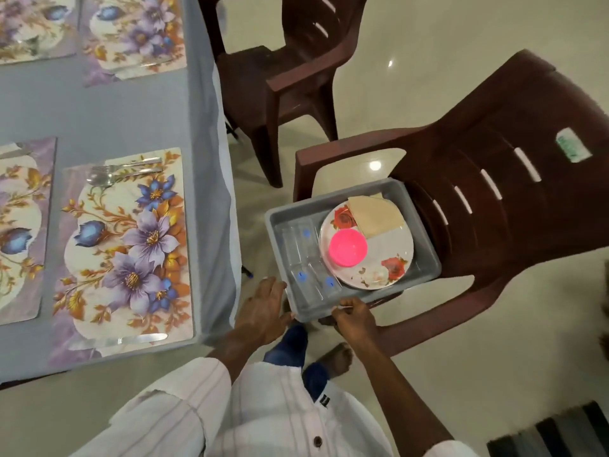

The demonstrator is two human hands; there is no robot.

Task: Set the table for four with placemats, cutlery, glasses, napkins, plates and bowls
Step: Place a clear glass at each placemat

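A grey tub (425,258) sits on the seat of a brown plastic chair (501,199). Inside lie a rose-patterned plate (389,245), a pink bowl (347,248) on it, a beige napkin (375,216) and several clear glasses (304,255) lying on their sides. My left hand (263,311) rests with straight fingers against the tub's near left corner. My right hand (354,316) grips the tub's near rim. On the grey-clothed table (131,117), four floral placemats are laid; the nearest placemat (125,245) carries a fork and spoon (122,174) and a knife (141,339).
A second brown chair (290,70) stands at the table's far right side. The floor is pale glossy tile. A dark striped mat (557,433) lies at bottom right. My feet and jeans show below the tub.
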